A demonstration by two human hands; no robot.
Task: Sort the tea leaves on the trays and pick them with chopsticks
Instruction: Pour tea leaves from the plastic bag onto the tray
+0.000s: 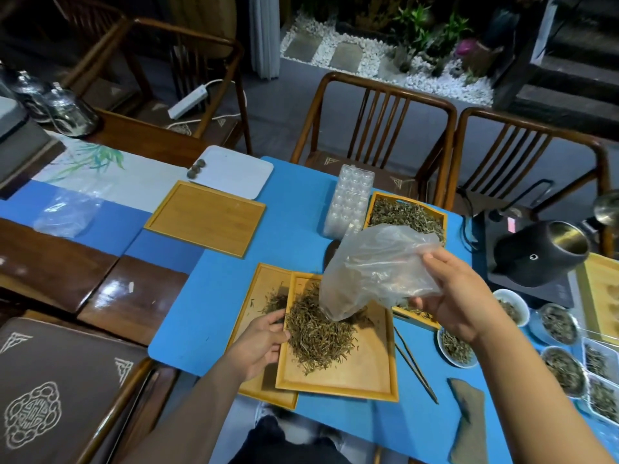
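In the lower centre of the frame, the left hand [259,343] grips the left edge of a wooden tray [338,373] with a heap of tea leaves [316,333]. The right hand [459,296] pinches a clear plastic bag [375,269] above the heap. The chopsticks [415,365] lie on the blue mat [207,296], right of the tray.

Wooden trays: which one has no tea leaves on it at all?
The far left tray, lying alone beside the white plate. It is bare wood; the other trays all hold leaves.
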